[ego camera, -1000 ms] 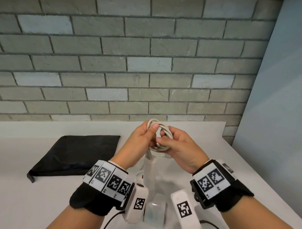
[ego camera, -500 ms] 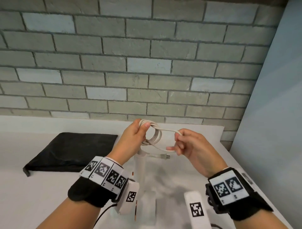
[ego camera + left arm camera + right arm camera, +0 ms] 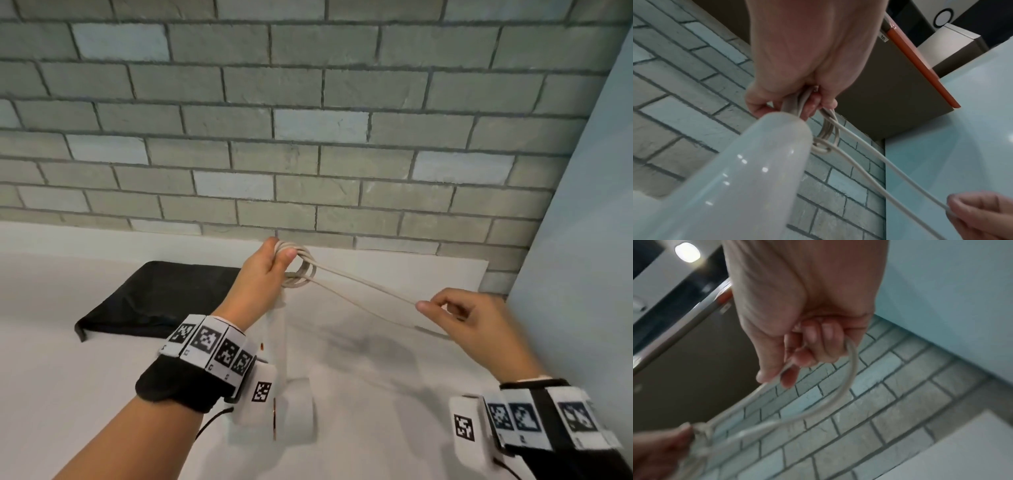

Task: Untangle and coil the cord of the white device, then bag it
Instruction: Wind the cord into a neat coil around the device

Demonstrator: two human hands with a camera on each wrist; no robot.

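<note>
White cord [image 3: 301,270] is coiled in my left hand [image 3: 263,274], fingers closed round the loops, held up above the desk [image 3: 68,377]. Head view: two strands run from the coil down-right to my right hand [image 3: 472,318], which pinches them between thumb and index. White device [image 3: 284,377] hangs below the left hand, blurred, partly behind the wrist. Black bag [image 3: 154,294] lies flat on the desk to the left, near the brick wall [image 3: 308,120].

Left wrist view: left hand [image 3: 797,65] grips the bundle of cord [image 3: 828,129] loops; glossy device [image 3: 735,178] body right below the fingers [image 3: 812,105]. Two strands lead to the right hand [image 3: 982,216] at lower right.

Right wrist view, blurry: right hand [image 3: 807,313] fingers [image 3: 818,344] curled on the cord [image 3: 851,366], which bends in a loop and runs back to the left hand [image 3: 659,446] at lower left.
</note>
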